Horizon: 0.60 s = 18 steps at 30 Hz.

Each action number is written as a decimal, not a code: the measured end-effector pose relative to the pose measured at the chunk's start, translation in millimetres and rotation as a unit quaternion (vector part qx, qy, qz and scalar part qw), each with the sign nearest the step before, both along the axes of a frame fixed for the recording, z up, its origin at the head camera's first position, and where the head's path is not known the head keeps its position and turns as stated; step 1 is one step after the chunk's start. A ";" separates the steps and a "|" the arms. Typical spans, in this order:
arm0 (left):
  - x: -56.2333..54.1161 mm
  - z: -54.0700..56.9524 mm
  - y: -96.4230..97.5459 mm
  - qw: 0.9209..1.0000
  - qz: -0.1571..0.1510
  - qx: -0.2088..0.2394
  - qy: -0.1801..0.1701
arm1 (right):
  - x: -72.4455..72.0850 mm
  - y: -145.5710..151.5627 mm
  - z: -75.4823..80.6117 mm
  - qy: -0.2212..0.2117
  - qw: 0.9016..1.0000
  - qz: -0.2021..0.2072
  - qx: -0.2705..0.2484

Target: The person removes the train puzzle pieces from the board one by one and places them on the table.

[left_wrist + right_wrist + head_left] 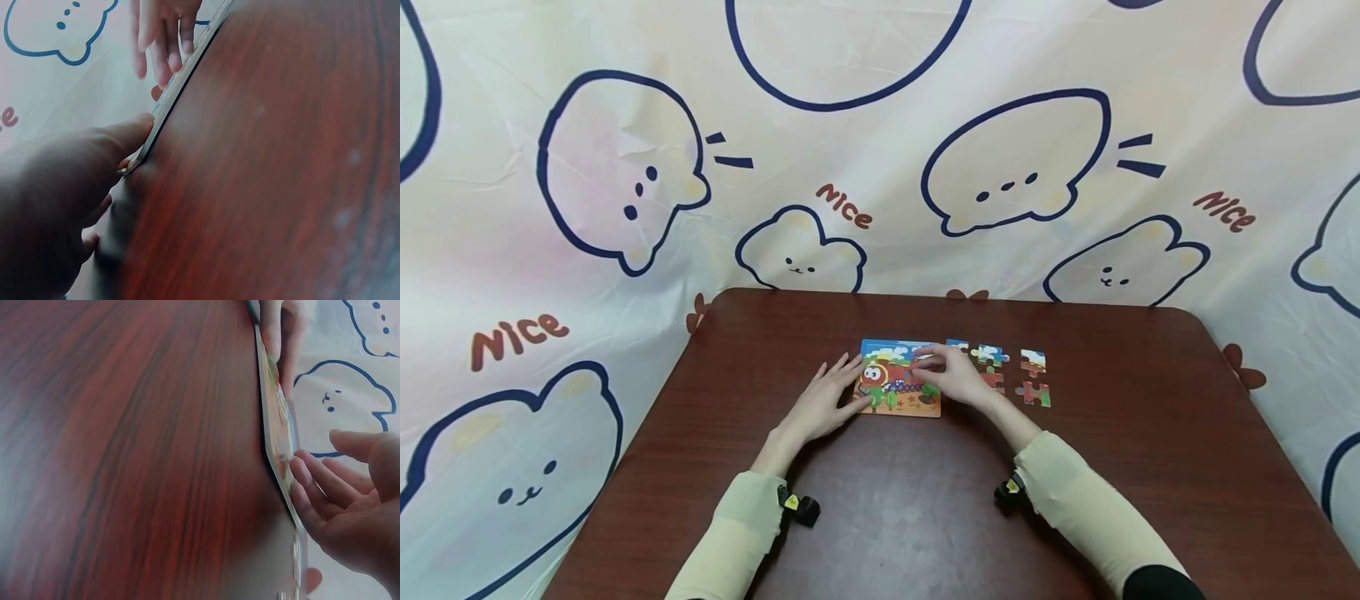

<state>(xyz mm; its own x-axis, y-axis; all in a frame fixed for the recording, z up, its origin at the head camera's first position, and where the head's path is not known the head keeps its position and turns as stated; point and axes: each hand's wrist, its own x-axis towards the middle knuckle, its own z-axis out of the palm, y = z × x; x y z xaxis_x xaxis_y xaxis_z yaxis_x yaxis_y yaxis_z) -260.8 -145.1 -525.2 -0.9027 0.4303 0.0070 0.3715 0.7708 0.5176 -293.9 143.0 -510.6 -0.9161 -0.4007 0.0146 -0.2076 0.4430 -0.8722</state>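
A colorful jigsaw puzzle board (898,390) lies flat on the table, showing a red round-eyed figure under a blue sky. My left hand (827,400) has its fingers spread and touches the board's left edge; in the left wrist view the thumb (134,132) rests at the border. Over the board's right side is my right hand (958,379), covering part of the picture. In the right wrist view, its fingertips (300,472) touch the board's surface, the thumb stands apart, and no piece shows between them.
Several loose puzzle pieces lie right of the board, among them a red and green piece (1035,394) and a sky piece (1032,360). The brown wooden table (895,508) stretches toward me. A cartoon-printed cloth (880,150) hangs behind it.
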 end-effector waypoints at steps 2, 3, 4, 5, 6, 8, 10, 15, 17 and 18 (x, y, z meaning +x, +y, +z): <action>-0.2 -0.8 -0.5 1.000 0.000 0.000 0.000 | -2.9 -7.4 -1.8 -0.005 1.000 0.000 0.001; -0.3 -1.3 -0.6 1.000 0.001 0.000 -0.001 | -4.3 -10.5 -2.8 -0.006 1.000 0.002 0.000; -0.7 -1.6 -0.8 1.000 0.001 -0.001 -0.002 | -6.0 -13.4 -3.5 -0.008 1.000 0.006 -0.002; -0.9 -2.1 -1.0 1.000 0.002 0.000 -0.001 | -7.4 -15.9 -4.2 -0.011 1.000 0.010 -0.006; -1.3 -2.8 -1.2 1.000 0.001 -0.002 -0.001 | -8.8 -18.2 -5.0 -0.016 1.000 0.015 -0.011; -1.7 -4.0 -1.7 1.000 0.001 -0.007 -0.002 | -10.6 -21.8 -6.5 -0.030 0.999 0.021 -0.022; -1.5 -5.1 -1.8 1.000 0.000 -0.009 -0.003 | -11.3 -23.5 -7.9 -0.047 0.998 0.022 -0.032; 0.3 -4.5 -1.6 1.000 0.001 0.001 -0.004 | -10.6 -23.5 -7.2 -0.101 0.993 0.013 -0.055; 0.8 -3.6 -1.4 1.000 0.002 0.005 -0.005 | -11.1 -23.8 -5.2 -0.124 0.990 0.009 -0.063; 0.7 -3.4 -1.2 1.000 0.002 0.005 -0.005 | -11.3 -24.2 -3.9 -0.132 0.989 0.008 -0.065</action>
<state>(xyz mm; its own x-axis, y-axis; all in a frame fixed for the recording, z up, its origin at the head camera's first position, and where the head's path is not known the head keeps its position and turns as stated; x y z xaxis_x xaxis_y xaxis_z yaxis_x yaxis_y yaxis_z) -260.0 -146.3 -528.6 -0.9047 0.4259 0.0020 0.3625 0.7675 0.5287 -305.2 118.8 -514.5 -0.8883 -0.4253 -0.1730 0.0298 0.3226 -0.9461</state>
